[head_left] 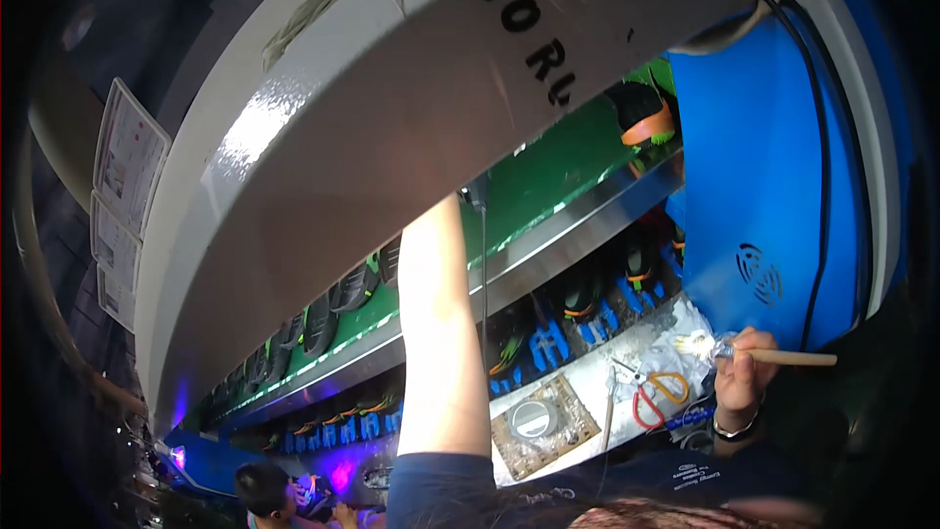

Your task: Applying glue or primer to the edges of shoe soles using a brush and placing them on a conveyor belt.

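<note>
My left arm stretches up beneath a pale machine hood (323,206); the hood's edge hides the hand, so its fingers and anything in them do not show. Off to the right, my right hand (741,382) grips a brush (803,359) by its wooden handle. The brush's pale bristle end points left, over a crumpled whitish sheet on the bench. Below the hood runs a green conveyor belt (534,191) carrying dark shoe parts. A black and orange shoe (643,120) rests at its far right end.
Scissors (671,389) with looped red and yellow handles lie on the bench beside a round grey-white container (534,419) on a brown tray. Dark shoes sit along a row of blue holders (548,345). A blue panel (749,167) stands right; another person (262,490) is lower left.
</note>
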The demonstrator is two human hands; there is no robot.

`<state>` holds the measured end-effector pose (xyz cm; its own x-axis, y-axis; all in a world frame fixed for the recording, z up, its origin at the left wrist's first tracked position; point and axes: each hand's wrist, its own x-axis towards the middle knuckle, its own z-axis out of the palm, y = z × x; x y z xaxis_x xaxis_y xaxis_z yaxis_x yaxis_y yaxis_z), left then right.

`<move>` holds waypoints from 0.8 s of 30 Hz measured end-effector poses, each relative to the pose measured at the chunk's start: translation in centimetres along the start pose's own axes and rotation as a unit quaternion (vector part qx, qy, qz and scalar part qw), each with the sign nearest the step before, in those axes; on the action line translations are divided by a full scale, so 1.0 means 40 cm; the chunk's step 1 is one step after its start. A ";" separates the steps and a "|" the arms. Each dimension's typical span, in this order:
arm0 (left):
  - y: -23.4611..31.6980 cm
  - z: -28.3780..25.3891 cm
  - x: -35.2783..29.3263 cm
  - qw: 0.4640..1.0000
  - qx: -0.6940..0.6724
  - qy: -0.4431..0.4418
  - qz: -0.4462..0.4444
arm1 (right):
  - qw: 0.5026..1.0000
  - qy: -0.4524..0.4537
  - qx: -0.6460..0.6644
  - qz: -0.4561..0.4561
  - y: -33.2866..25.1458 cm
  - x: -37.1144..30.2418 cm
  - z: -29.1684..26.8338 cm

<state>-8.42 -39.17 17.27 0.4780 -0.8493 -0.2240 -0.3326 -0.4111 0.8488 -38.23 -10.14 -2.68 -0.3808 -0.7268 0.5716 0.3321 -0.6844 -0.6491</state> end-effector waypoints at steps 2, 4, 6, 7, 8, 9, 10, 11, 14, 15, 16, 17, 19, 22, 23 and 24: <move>-0.028 0.047 -0.038 0.956 0.080 -0.184 0.215 | 1.000 0.012 -0.010 0.010 0.013 0.012 -0.022; -0.098 0.031 -0.118 0.902 0.245 -0.154 0.319 | 0.998 0.006 0.007 0.068 0.033 0.007 -0.014; -0.188 -0.044 -0.234 0.874 0.296 -0.053 0.382 | 0.999 -0.010 0.002 0.051 0.042 0.023 0.002; -0.235 -0.093 -0.273 0.853 0.355 0.082 0.372 | 0.997 -0.023 0.004 0.068 0.046 0.033 0.012; -0.258 -0.127 -0.301 0.851 0.395 0.160 0.308 | 0.996 -0.029 -0.001 0.083 0.055 0.039 0.015; -0.310 -0.181 -0.296 0.797 0.441 0.280 0.304 | 0.996 -0.036 0.007 0.086 0.060 0.043 0.016; -0.348 -0.227 -0.290 0.762 0.485 0.330 0.276 | 0.994 -0.047 0.011 0.101 0.062 0.042 0.015; -0.361 -0.262 -0.277 0.789 0.507 0.300 0.176 | 0.991 -0.059 0.015 0.116 0.062 0.041 0.016; -0.388 -0.310 -0.222 0.838 0.497 0.217 0.064 | 0.989 -0.078 0.028 0.123 0.055 0.038 0.024; -0.385 -0.306 -0.210 0.849 0.473 0.230 0.054 | 0.989 -0.082 0.031 0.123 0.052 0.037 0.030; -0.385 -0.309 -0.189 0.845 0.485 0.220 0.046 | 0.989 -0.081 0.043 0.117 0.048 0.034 0.035; -0.385 -0.305 -0.170 0.853 0.473 0.215 0.053 | 0.989 -0.082 0.053 0.113 0.042 0.032 0.037; -0.373 -0.298 -0.159 0.876 0.421 0.222 0.074 | 0.989 -0.084 0.050 0.108 0.032 0.030 0.045; -0.370 -0.370 -0.180 0.878 0.309 0.321 0.178 | 0.990 -0.090 0.050 0.099 0.028 0.031 0.049; -0.334 -0.386 -0.229 0.879 0.290 0.317 0.207 | 0.990 -0.090 0.049 0.094 0.031 0.031 0.050; -0.297 -0.401 -0.281 0.880 0.271 0.311 0.236 | 0.991 -0.083 0.043 0.096 0.035 0.031 0.050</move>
<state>3.20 -19.44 17.39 0.4797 -0.6916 0.5400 -0.8713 -0.3025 0.3865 -36.53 -12.09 -1.88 -0.1584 -0.8392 0.5203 0.4607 -0.5289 -0.7127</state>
